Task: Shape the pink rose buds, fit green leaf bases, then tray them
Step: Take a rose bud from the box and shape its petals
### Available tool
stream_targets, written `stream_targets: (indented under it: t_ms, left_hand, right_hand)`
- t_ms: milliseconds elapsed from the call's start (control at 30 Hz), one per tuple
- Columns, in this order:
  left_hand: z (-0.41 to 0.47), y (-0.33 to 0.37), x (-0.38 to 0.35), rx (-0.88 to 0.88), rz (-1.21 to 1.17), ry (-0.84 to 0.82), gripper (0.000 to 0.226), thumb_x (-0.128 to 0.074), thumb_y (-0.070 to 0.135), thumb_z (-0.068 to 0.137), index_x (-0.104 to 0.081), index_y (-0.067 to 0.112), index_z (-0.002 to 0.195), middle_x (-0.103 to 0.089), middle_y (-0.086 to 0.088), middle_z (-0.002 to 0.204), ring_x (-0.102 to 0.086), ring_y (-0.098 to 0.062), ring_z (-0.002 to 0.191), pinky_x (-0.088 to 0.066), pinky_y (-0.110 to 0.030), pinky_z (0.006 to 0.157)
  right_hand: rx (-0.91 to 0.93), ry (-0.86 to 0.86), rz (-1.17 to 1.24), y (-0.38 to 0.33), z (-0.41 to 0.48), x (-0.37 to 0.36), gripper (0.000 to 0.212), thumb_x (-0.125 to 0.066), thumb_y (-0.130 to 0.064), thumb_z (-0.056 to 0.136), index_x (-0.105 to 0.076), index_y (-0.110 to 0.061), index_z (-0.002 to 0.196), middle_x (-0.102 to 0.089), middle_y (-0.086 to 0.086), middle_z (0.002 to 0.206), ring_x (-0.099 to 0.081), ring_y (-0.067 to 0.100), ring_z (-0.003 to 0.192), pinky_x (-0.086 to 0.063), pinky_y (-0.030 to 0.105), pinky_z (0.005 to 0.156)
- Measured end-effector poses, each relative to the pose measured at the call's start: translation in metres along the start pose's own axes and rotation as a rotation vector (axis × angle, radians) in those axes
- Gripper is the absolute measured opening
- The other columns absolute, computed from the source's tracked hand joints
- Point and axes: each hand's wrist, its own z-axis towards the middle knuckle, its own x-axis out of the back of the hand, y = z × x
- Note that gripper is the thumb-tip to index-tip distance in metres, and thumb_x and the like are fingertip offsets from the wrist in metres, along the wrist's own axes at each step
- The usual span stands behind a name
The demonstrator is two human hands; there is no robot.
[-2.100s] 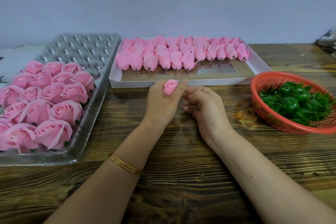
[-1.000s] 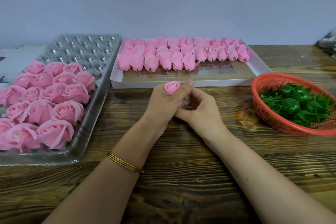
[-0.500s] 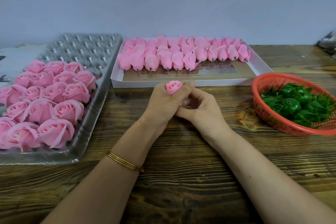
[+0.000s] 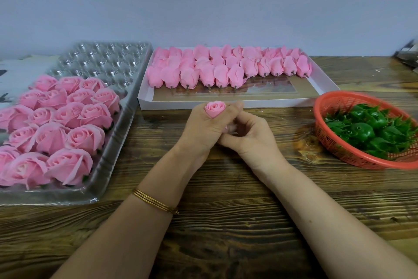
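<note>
My left hand [image 4: 201, 129] grips a small pink rose bud [image 4: 214, 109] upright, its top poking out above my fingers. My right hand [image 4: 251, 136] sits against the left, fingers curled at the bud's hidden lower part, where a bit of pink shows. Closed pink buds [image 4: 226, 68] lie in rows in a white box [image 4: 325, 81] behind my hands. Green leaf bases [image 4: 371, 131] fill a red basket [image 4: 339, 100] at the right. Opened roses [image 4: 56, 124] stand in a clear plastic tray [image 4: 117, 134] at the left.
The tray's far half [image 4: 106, 57] shows bare cups. A dark wooden table [image 4: 226, 222] carries everything, with a grey wall behind. A metallic object [image 4: 407, 54] peeks in at the far right edge.
My right hand moved in from beside the left and now presses against it under the bud. The bud's top looks a little more open and raised.
</note>
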Motion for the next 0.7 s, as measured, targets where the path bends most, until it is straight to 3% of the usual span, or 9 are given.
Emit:
stream_targets:
  t_ms: [100, 200, 300, 400, 533, 700]
  left_hand:
    - [-0.0004, 0.0004, -0.0053, 0.023, -0.012, 0.047, 0.021, -0.066, 0.015, 0.093, -0.059, 0.0, 0.079, -0.047, -0.015, 0.075, -0.043, -0.027, 0.071, -0.041, -0.029, 0.063]
    - [-0.0008, 0.0013, -0.0058, 0.04, -0.027, 0.045, 0.022, -0.063, 0.01, 0.093, -0.058, 0.007, 0.072, -0.05, -0.009, 0.07, -0.051, -0.017, 0.064, -0.048, -0.025, 0.062]
    - [-0.002, 0.0038, -0.0053, 0.034, -0.035, 0.013, 0.012, -0.061, 0.009, 0.094, -0.06, -0.001, 0.087, -0.049, -0.017, 0.079, -0.051, -0.024, 0.071, -0.051, -0.021, 0.061]
    - [-0.002, 0.0053, -0.0025, 0.044, -0.025, -0.013, 0.018, -0.06, 0.011, 0.095, -0.062, -0.006, 0.098, -0.049, -0.02, 0.086, -0.047, -0.027, 0.08, -0.051, -0.022, 0.064]
    - [-0.0017, 0.0069, -0.0002, 0.053, -0.015, -0.003, 0.022, -0.06, 0.014, 0.095, -0.063, -0.008, 0.097, -0.056, -0.019, 0.086, -0.055, -0.026, 0.079, -0.052, -0.026, 0.07]
    - [-0.0011, 0.0025, -0.0005, -0.011, 0.03, 0.058, 0.035, -0.062, 0.015, 0.095, -0.058, -0.02, 0.095, -0.057, -0.02, 0.082, -0.057, -0.026, 0.077, -0.049, -0.034, 0.071]
  right_hand:
    - [0.047, 0.052, -0.081, 0.001, -0.0001, -0.0027, 0.034, -0.077, 0.011, 0.07, -0.068, -0.009, 0.095, -0.059, -0.007, 0.067, -0.052, 0.006, 0.065, -0.045, 0.013, 0.064]
    - [0.065, 0.094, -0.116, 0.0047, 0.0015, -0.0022, 0.024, -0.078, 0.008, 0.071, -0.068, -0.003, 0.091, -0.058, -0.007, 0.066, -0.05, 0.003, 0.061, -0.045, 0.015, 0.061]
    - [0.058, 0.093, -0.119, 0.0069, 0.002, -0.0003, 0.018, -0.078, 0.007, 0.072, -0.068, -0.001, 0.085, -0.057, -0.003, 0.065, -0.049, 0.006, 0.06, -0.044, 0.019, 0.061]
    - [0.048, 0.07, -0.075, 0.0072, 0.0019, 0.0014, 0.019, -0.078, 0.007, 0.072, -0.068, -0.009, 0.077, -0.058, 0.001, 0.067, -0.051, 0.008, 0.063, -0.046, 0.018, 0.062]
    - [0.011, 0.045, -0.036, 0.0052, 0.0015, 0.0029, 0.021, -0.079, 0.004, 0.073, -0.071, -0.014, 0.078, -0.061, 0.005, 0.071, -0.054, 0.015, 0.07, -0.048, 0.023, 0.069]
    - [-0.046, 0.08, -0.026, 0.0023, 0.0015, 0.0015, 0.032, -0.08, 0.009, 0.067, -0.065, -0.014, 0.082, -0.062, -0.006, 0.069, -0.054, 0.007, 0.064, -0.049, 0.021, 0.065]
